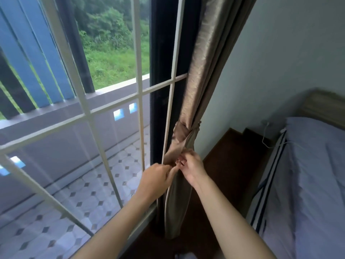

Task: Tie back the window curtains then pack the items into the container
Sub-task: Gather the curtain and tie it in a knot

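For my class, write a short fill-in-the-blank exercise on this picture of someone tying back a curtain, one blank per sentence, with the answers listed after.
1. The left hand and right hand both grip the ____-coloured curtain.
2. The curtain is gathered and bound by a tie-back just ____ the hands.
3. To the right of the curtain stands a ____ with pale bedding.
4. Beyond the white window grille, the balcony floor is covered in ____.

Answers: beige; above; bed; tiles

Soft daylight from the window (112, 71), slight blur, wide-angle bending at edges
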Action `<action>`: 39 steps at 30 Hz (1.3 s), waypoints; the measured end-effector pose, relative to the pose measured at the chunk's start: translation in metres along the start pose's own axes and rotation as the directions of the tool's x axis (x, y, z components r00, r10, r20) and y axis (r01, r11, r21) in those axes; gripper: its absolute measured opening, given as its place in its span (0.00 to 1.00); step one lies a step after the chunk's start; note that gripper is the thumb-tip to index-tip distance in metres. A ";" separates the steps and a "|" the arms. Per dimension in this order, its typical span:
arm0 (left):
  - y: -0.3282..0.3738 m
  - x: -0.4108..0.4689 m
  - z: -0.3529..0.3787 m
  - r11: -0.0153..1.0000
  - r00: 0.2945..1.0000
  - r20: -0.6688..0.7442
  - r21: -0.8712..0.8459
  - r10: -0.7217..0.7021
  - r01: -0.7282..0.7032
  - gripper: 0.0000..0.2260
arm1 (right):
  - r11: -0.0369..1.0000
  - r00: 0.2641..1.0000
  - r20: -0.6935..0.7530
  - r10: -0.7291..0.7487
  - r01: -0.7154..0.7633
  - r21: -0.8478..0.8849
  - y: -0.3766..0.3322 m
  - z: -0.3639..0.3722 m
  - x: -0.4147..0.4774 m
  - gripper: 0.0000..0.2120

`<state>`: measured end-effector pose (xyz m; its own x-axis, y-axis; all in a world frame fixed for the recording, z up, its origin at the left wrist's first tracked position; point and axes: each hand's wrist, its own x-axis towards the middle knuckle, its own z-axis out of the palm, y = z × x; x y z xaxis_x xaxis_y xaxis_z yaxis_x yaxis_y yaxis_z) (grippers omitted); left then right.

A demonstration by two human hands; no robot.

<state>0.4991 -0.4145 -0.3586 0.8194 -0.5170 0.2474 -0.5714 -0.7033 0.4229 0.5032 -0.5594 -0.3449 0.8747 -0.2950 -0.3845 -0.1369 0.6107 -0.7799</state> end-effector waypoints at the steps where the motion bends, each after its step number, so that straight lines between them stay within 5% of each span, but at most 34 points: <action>1: -0.003 0.003 0.006 0.996 0.996 0.047 -0.030 -0.080 0.082 0.24 | 0.999 1.000 0.009 -0.013 0.013 -0.036 -0.001 -0.001 0.001 0.04; 7: 0.003 0.030 0.021 0.874 0.937 0.275 -0.374 -0.214 0.309 0.27 | 0.996 0.997 0.065 -0.039 0.044 -0.077 -0.012 -0.002 0.005 0.11; 12: 0.008 0.025 0.032 0.875 0.845 0.458 -0.244 -0.276 0.418 0.14 | 0.996 0.997 0.064 -0.049 0.054 -0.077 -0.011 -0.002 0.009 0.08; 15: 0.013 0.009 0.039 0.882 0.790 0.575 -0.232 -0.215 0.409 0.15 | 0.956 0.992 0.038 -0.122 0.128 -0.266 -0.012 0.000 0.009 0.06; 18: 0.012 -0.001 0.048 0.882 0.774 0.608 -0.251 -0.177 0.398 0.26 | 0.794 0.974 0.078 -0.211 0.217 -0.568 -0.008 0.009 0.012 0.06; 23: 0.014 0.000 0.051 0.810 0.840 0.500 -0.390 -0.212 0.437 0.30 | 0.579 0.953 0.063 -0.296 0.231 -0.781 -0.005 0.019 0.014 0.05; 27: 0.013 0.009 0.042 0.620 0.919 0.215 -0.684 -0.332 0.384 0.20 | 0.507 0.942 0.056 -0.330 0.227 -0.831 -0.009 0.023 0.013 0.09; 31: 0.015 0.022 0.012 0.360 0.884 0.006 -0.912 -0.467 0.196 0.08 | 0.583 0.957 0.013 -0.289 0.186 -0.791 -0.011 0.026 0.007 0.10; 36: 0.008 0.036 0.004 0.124 0.795 0.067 -0.977 -0.602 0.176 0.07 | 0.622 0.980 -0.022 -0.198 0.108 -0.776 -0.015 0.026 -0.003 0.23; 39: 0.007 0.043 0.002 0.042 0.757 0.100 -0.985 -0.646 0.166 0.11 | 0.520 0.999 0.028 -0.022 0.035 -0.853 -0.031 0.029 -0.014 0.18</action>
<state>0.5305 -0.4426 -0.3465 0.9848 0.0137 -0.1730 0.1561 0.3656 0.9176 0.5090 -0.5532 -0.3013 0.8900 -0.2877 -0.3538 -0.4375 -0.3194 -0.8406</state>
